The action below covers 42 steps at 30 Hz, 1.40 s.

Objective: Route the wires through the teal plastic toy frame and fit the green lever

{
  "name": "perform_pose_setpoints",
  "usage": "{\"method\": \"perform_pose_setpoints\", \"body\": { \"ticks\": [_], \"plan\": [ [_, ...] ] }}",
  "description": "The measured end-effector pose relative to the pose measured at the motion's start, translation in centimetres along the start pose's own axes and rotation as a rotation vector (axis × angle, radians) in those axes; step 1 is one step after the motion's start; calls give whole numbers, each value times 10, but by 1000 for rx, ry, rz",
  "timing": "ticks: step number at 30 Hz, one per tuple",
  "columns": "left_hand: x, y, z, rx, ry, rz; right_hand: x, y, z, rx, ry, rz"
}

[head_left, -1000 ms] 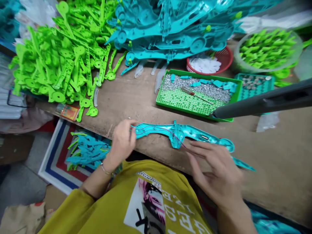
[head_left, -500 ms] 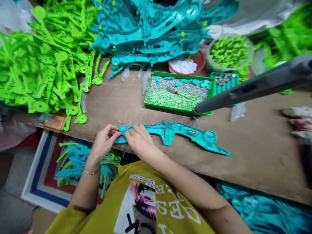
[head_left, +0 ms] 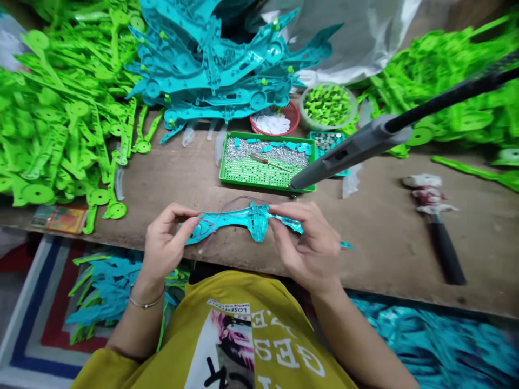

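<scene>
A turquoise bow-shaped plastic shell (head_left: 233, 218) lies with its hollow, ribbed side up near the table's front edge. Thin reddish wires (head_left: 230, 201) run loosely along and above its left half. At its left end, my left hand (head_left: 166, 240) is closed, thumb and fingers pinching the shell. My right hand (head_left: 310, 243) is over the right half, just right of the middle block, thumb and forefinger pinched together where the wire arrives. That hand hides much of the shell's right half; only the tip shows beyond it.
Behind the shell stands a green tray (head_left: 259, 181) of screws with a screwdriver (head_left: 270, 162). A grey hanging tool (head_left: 344, 151) slants in from the right. A black-handled hammer (head_left: 446, 248) with a wrapped head lies right. Green parts (head_left: 73, 124) and turquoise shells (head_left: 211, 70) are piled behind.
My right hand has left the shell's left end and moved right past its middle block. The wires now arc loosely above the shell. My left hand stays at the left end. The view has shifted right.
</scene>
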<state>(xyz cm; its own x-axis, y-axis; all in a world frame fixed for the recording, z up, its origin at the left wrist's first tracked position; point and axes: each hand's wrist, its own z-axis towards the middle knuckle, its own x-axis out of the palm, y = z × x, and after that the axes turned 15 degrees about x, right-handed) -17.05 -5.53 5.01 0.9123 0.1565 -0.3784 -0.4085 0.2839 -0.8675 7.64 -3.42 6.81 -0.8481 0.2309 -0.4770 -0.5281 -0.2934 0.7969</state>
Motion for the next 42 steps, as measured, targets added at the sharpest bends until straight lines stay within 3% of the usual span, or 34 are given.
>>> {"method": "perform_pose_setpoints", "body": {
  "ticks": [3,6,11,15,19,23,29,30,33,34,35,38,39,40,42],
  "plan": [
    [7,-8,3,76,62,99,14,-4,1,33,148,-17],
    [4,0,2,48,67,213,38,-8,3,-24,351,-78],
    [-9,17,-7,-118,-80,53,77,-21,10,-129,587,-421],
    [-8,28,-8,-168,-147,-19,89,-31,17,-161,648,-538],
    [-4,41,-3,-195,-185,-54,80,-30,17,-216,516,-158],
    [-3,44,1,-222,-190,-104,62,-20,15,-101,273,187],
    [1,37,14,-168,-225,-178,30,-19,14,73,-241,434],
    [4,36,16,-153,-217,-172,26,-20,13,106,-211,436],
    [14,32,21,-124,-178,-155,18,-21,9,206,103,317],
    [16,30,21,-112,-190,-155,17,-21,8,229,121,315],
    [18,27,20,-90,-222,-158,16,-20,8,230,50,352],
    [18,15,17,58,-382,-139,13,-20,12,171,-379,493],
    [18,11,16,109,-421,-122,11,-21,14,167,-434,485],
    [18,9,16,143,-434,-99,8,-22,16,191,-410,448],
    [20,7,16,148,-319,-49,1,-25,19,257,-268,352]
  ]
}}
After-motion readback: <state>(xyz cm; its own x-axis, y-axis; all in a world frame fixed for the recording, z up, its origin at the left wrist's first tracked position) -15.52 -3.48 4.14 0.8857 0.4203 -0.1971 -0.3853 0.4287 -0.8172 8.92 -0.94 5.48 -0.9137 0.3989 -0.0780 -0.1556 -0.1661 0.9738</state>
